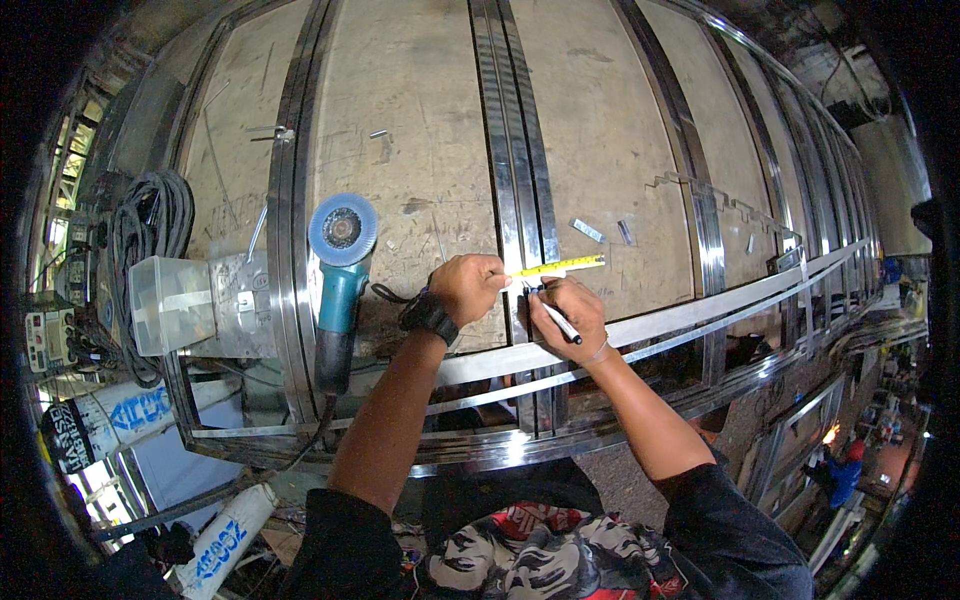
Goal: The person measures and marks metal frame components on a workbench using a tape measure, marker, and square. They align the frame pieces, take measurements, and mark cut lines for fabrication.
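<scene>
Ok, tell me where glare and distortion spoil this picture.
Head view: glare on the steel frame below the hands; straight bars bow toward the rim; corners go black; the grinder and tape stay sharp.

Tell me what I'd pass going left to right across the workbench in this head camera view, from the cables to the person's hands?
Coiled black cables → clear plastic box → teal angle grinder → left hand pinning a yellow tape measure → right hand holding a pen → small metal offcuts.
</scene>
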